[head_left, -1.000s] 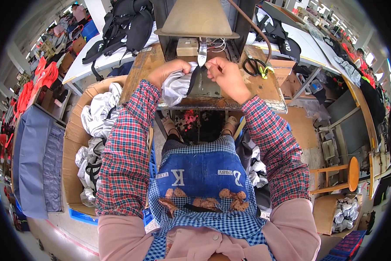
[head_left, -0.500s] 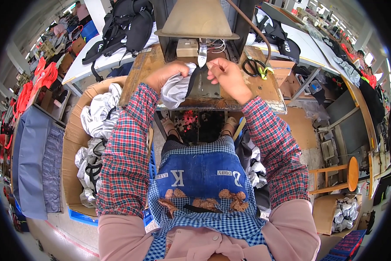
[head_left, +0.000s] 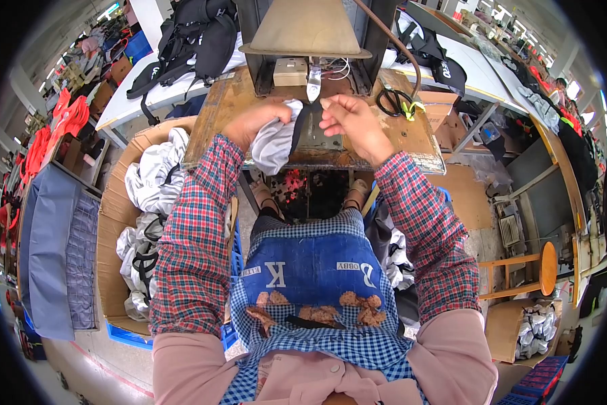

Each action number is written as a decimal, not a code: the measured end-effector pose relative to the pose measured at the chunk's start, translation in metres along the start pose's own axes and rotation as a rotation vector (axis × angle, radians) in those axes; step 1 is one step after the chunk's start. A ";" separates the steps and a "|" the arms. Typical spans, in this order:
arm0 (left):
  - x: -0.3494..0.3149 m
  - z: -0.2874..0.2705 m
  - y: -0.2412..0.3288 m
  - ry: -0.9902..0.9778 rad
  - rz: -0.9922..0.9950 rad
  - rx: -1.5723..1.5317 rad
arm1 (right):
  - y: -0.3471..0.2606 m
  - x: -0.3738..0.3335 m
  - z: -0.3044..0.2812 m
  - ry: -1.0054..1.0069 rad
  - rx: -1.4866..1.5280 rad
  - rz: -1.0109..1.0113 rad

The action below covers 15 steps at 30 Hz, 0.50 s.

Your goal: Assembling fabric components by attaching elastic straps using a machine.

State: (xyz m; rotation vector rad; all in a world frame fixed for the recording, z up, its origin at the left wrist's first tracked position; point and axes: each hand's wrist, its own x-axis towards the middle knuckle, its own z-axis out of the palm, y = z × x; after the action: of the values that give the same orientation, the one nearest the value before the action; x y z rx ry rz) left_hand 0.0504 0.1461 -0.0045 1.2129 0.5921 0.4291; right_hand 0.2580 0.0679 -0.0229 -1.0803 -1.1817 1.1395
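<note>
My left hand point(head_left: 255, 124) is closed on a bunched light-grey fabric piece point(head_left: 274, 147) that hangs past the front edge of the worn wooden bench. Along its right side runs a black band point(head_left: 299, 120), which stretches toward my right hand point(head_left: 356, 125). The thumb and forefinger of that hand pinch together at the band's far end, the other fingers curled. Between my hands, just above the band, a pointed metal blade point(head_left: 313, 82) hangs down from the machine under a beige cone-shaped hood point(head_left: 307, 30). I cannot tell whether blade and band touch.
Black-handled scissors point(head_left: 388, 103) lie on the bench point(head_left: 212, 128) right of my right hand. A cardboard box point(head_left: 114, 270) of grey fabric pieces stands at my left. Black bags point(head_left: 202, 44) cover the table behind. A wooden stool point(head_left: 548, 268) stands at the right.
Both hands have lowered slightly toward me. The fabric piece has shifted a little down with them, and its black band now sits lower beneath the blade tip.
</note>
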 end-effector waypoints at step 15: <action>-0.091 0.067 -0.032 0.386 0.653 1.000 | 0.010 -0.093 0.048 -0.082 0.358 0.061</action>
State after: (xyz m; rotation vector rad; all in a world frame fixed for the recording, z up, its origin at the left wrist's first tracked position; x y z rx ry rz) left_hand 0.0225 0.0326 -0.0018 2.3307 0.7619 0.9965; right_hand 0.2064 -0.0216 -0.0398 -0.8053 -0.9641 1.3929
